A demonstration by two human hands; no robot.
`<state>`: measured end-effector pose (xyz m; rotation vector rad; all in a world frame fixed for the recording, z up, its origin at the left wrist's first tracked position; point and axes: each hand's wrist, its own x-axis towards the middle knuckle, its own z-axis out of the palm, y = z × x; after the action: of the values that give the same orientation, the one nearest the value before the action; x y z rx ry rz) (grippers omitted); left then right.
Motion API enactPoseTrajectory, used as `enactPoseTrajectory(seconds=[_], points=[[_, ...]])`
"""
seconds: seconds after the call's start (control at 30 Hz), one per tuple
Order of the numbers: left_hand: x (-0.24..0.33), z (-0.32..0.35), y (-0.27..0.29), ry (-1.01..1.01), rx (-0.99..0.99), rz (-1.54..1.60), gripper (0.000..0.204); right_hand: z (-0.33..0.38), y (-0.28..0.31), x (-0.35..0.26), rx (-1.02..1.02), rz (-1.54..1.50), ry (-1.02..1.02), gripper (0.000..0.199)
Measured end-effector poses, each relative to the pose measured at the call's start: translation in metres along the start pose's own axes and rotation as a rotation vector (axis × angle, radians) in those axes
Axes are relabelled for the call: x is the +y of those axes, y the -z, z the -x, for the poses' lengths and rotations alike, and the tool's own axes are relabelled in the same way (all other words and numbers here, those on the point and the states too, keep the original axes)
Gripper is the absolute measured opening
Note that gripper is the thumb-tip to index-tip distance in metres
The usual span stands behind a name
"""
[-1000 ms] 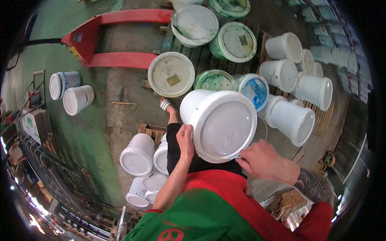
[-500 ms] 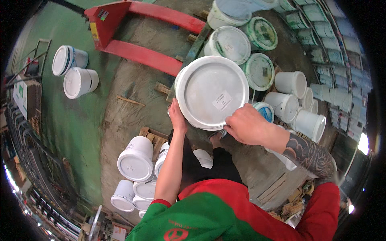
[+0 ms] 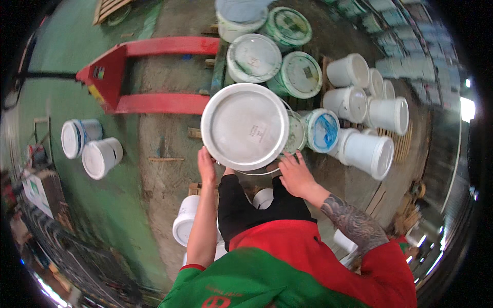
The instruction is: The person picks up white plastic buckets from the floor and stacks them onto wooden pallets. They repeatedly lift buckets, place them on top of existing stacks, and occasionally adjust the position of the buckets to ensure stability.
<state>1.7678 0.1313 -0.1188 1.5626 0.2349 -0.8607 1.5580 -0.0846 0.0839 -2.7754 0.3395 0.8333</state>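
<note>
A white lidded bucket (image 3: 241, 120) with a printed label on its lid is directly in front of me. Its thin wire handle (image 3: 257, 174) loops around the near and right side. My left hand (image 3: 207, 168) is closed against the bucket's near left side, under the lid's rim. At the near right, my right hand (image 3: 296, 175) has its fingers apart beside the rim and the wire handle. What the bucket rests on is hidden beneath it.
A red pallet jack (image 3: 164, 104) lies to the left. Green-stained buckets (image 3: 300, 75) stand beyond, and a blue-smeared bucket (image 3: 323, 131) is at the right. More white buckets (image 3: 377, 154) lie on their sides there. Two buckets (image 3: 101, 158) lie on the green floor; others (image 3: 186, 220) are near my legs.
My view has turned, shifting the surroundings. My right hand's grip at the rim has loosened and its fingers have spread. The wire handle now shows lowered around the near side.
</note>
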Motion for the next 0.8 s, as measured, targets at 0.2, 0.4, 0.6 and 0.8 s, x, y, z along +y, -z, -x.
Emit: enactPoseTrajectory(seconds=[0.2, 0.4, 0.6, 0.8], points=[[0.039, 0.055, 0.009, -0.254, 0.147, -0.335, 0.037, 0.041, -0.133, 0.040, 0.127, -0.605, -0.348, 0.046], [0.070, 0.136, -0.067, -0.651, 0.164, -0.887, 0.042, 0.114, -0.233, 0.100, -0.126, -0.829, -0.558, 0.036], [0.040, 0.192, -0.166, -0.704, -0.111, -1.140, 0.052, 0.217, -0.312, 0.148, -0.015, -1.010, -0.794, 0.035], [0.008, 0.227, -0.190, -0.709, -0.119, -1.213, 0.055, 0.298, -0.361, 0.178, -0.120, -1.002, -0.948, 0.036]])
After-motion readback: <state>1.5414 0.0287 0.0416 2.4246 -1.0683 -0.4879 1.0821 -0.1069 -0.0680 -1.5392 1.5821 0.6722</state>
